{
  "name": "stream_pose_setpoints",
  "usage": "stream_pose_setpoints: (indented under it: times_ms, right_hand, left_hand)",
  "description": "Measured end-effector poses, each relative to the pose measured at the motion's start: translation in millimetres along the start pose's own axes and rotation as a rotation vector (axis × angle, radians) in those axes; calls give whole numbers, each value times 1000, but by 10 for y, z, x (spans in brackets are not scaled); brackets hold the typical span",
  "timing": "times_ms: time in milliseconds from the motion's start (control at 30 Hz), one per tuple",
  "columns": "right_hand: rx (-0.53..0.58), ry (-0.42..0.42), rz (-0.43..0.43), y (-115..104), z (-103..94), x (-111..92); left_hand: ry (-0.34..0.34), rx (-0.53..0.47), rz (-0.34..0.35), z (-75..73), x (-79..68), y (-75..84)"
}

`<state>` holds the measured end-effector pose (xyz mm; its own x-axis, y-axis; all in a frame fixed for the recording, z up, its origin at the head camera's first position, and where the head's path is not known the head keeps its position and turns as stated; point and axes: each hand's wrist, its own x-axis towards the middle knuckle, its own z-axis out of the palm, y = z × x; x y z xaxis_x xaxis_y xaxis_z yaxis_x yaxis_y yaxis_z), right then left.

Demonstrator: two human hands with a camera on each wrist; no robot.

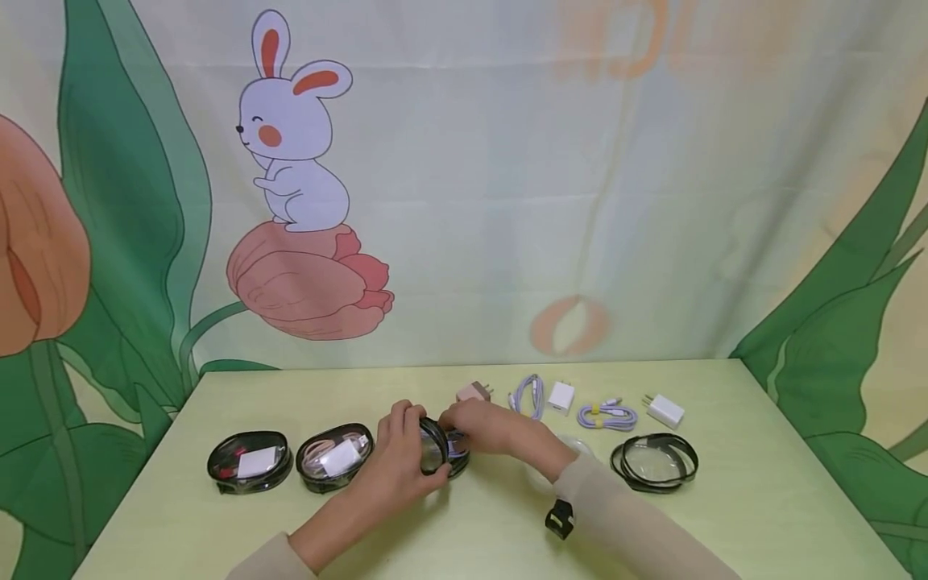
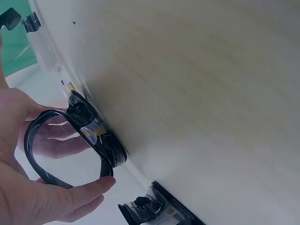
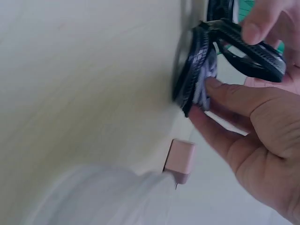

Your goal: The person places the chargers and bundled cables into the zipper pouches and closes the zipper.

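My left hand holds up the clear, black-rimmed lid of an oval zippered case, thumb and fingers around its rim. The lower half of the case stands on the table beneath. From the other side my right hand reaches in, and in the right wrist view its thumb and finger pinch a coiled lilac cable inside the case. A yellow tie on the cable shows in the left wrist view. A pink charger plug lies just behind the right hand.
Two closed zippered cases, one left and one nearer, hold plugs and cables. Behind right lie two lilac cables and two white plugs. Another black-rimmed case sits right. A patterned curtain hangs behind the table.
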<state>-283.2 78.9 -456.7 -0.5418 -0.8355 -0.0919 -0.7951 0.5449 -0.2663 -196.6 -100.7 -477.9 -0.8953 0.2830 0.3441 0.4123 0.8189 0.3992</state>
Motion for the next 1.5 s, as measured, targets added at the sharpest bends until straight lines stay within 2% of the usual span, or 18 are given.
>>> stream_pose_setpoints:
  times_ms: [200,267,333,500,600,733,933,1100,1200,1500]
  right_hand:
    - [-343,-6,-85,1,27,-26]
    - [-403,-2,-99,17,43,-27]
    - [-415,18,-114,39,64,-25]
    - [-307,110,-155,87,119,-13]
    - [-288,134,-178,87,142,1]
    - [-250,102,-166,79,136,6]
    - [-36,54,-96,141,59,-39]
    - [107,139,-19,315,-55,-84]
    - [153,173,-7,470,-129,-97]
    - [229,102,66,861,-212,-63]
  left_hand:
    - [-15,10,-11,-21,12,-3]
    - [-14,11,-4,-21,15,-5]
    - [-14,9,2,-19,17,-4]
    - [-7,13,15,-12,19,5]
    - [-3,15,11,-7,18,9]
    - [-9,6,1,-7,20,15]
    - [-64,22,-31,-11,4,25]
    - [-108,35,-60,-15,5,28]
    - [-113,41,-62,-18,13,28]
    - [-111,64,-51,-6,15,17]
